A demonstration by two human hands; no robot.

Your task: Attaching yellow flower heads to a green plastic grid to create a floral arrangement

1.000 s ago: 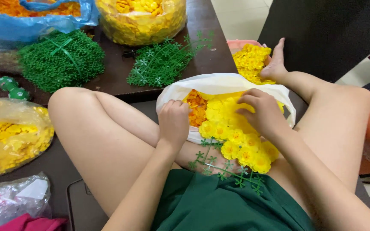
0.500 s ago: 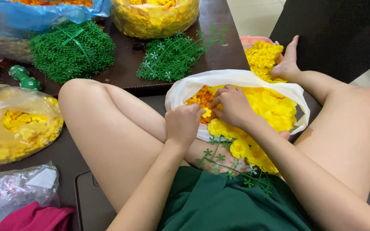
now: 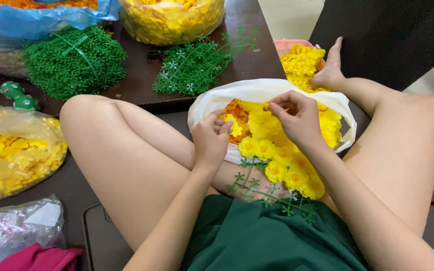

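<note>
At far left, a clear plastic bag of yellow blooms lies on the dark tabletop. The left hand has come up to the white plastic bag in the lap, fingers pinching one yellow artificial flower. The right hand has drawn back from the pile, fingers curled, pinched at the bag's rim. The green plastic stem lies below the hands, with open room.

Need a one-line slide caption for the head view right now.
Seated person's left hand and right hand pick yellow flowers from a white bag in the lap, over a green stem strand.
</note>
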